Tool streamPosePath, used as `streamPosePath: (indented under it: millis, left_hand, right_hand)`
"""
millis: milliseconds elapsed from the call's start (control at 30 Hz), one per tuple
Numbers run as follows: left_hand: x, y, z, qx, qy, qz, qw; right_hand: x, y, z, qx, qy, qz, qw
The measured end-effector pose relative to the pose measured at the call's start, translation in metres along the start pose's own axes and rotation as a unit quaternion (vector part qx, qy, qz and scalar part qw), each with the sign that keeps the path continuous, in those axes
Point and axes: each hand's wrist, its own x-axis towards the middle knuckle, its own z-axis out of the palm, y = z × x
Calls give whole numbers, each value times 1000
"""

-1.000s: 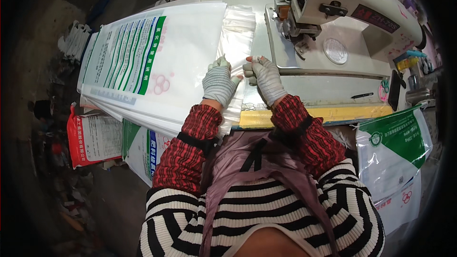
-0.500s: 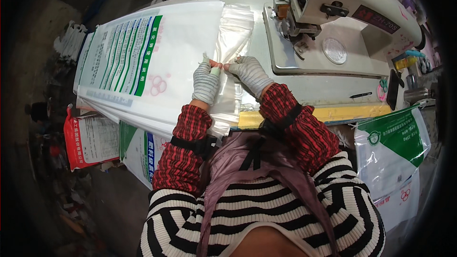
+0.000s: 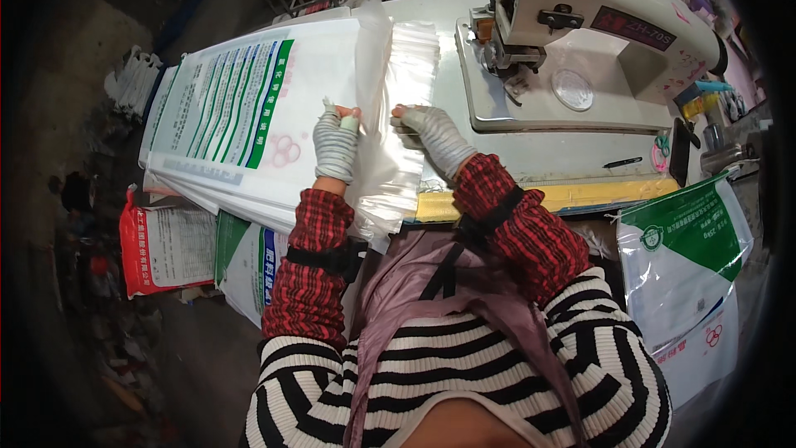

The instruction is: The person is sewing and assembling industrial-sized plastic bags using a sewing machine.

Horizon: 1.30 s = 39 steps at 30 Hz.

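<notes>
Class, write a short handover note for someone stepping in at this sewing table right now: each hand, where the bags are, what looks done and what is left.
Left hand: gloved, fingertips pinching the edge of the clear plastic liner.
Right hand: gloved, resting on the liner's other side, fingers pressing it flat.
Things: the liner lies beside the stack of printed white bags on the table; the sewing machine stands to the right, apart from the liner.
Done: liner spread out between both hands.
Left: nothing lies under the machine's needle yet; more printed bags hang at the table's right end.
</notes>
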Motion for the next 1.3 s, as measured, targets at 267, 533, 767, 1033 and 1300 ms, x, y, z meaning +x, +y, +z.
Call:
streamPosePath:
  millis: [267,533,767,1033,1300]
  left_hand:
    - [-4,3,25,272,51,130,952]
    - [41,-10,-66,142,108,4,984]
    - [-23,36,-64,-85,26,-130,988]
    - [-141,75,-93,324,50,13,945]
    - [-146,57,-132,235,174,41,955]
  right_hand:
    - [23,8,19,-186,76,-55,978]
    - [-26,7,-35,-393,168,-70,901]
    - [-66,3,37,-572,66,-508,640]
    - [7,-14,-7,-696,46,-409,588]
    - [-23,-13,-41,-551,242,-335,725]
